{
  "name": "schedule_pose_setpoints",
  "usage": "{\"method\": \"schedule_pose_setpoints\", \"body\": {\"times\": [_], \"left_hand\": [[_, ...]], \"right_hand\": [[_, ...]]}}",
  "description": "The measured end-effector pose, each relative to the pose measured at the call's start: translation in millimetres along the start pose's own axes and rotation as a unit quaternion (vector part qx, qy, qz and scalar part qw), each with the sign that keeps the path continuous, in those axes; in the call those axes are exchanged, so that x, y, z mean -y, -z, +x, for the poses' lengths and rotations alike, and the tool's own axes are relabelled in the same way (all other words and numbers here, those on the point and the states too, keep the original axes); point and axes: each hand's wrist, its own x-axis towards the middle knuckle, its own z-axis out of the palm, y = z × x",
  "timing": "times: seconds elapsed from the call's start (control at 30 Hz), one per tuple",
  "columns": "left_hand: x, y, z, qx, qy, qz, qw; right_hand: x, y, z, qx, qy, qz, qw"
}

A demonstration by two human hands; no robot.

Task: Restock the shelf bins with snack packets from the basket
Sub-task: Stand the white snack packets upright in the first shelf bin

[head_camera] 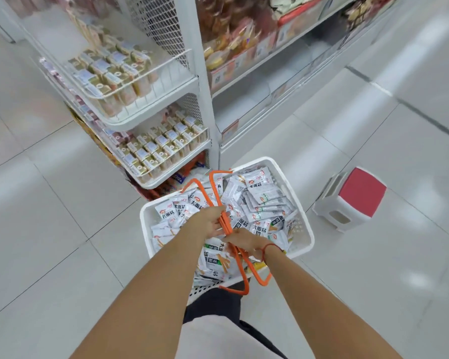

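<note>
A white plastic basket (303,229) hangs in front of me, filled with several white snack packets (259,193). Its two orange handles (214,187) are drawn together over the middle. My left hand (209,221) grips the handles from the left. My right hand (244,242), with a red cord on the wrist, grips them just below. The white shelf bins (140,81) hold rows of small boxed snacks up ahead on the left.
A white shelf post (205,86) divides the end rack from a longer shelf (283,47) of snacks on the right. A white step stool with a red top (358,198) stands on the tiled floor to the right of the basket.
</note>
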Motion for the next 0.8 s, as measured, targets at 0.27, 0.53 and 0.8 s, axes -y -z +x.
{"method": "schedule_pose_setpoints", "body": {"times": [0.27, 0.53, 0.8], "left_hand": [[-101, -97, 48, -0.027, 0.025, -0.006, 0.999], [-155, -195, 95, -0.058, 0.032, -0.025, 0.998], [-210, -316, 123, -0.076, -0.008, -0.096, 0.992]], "right_hand": [[27, 146, 20, 0.023, -0.009, 0.001, 1.000], [25, 271, 34, 0.076, -0.016, -0.032, 0.996], [39, 418, -2, 0.099, -0.030, -0.025, 0.994]]}}
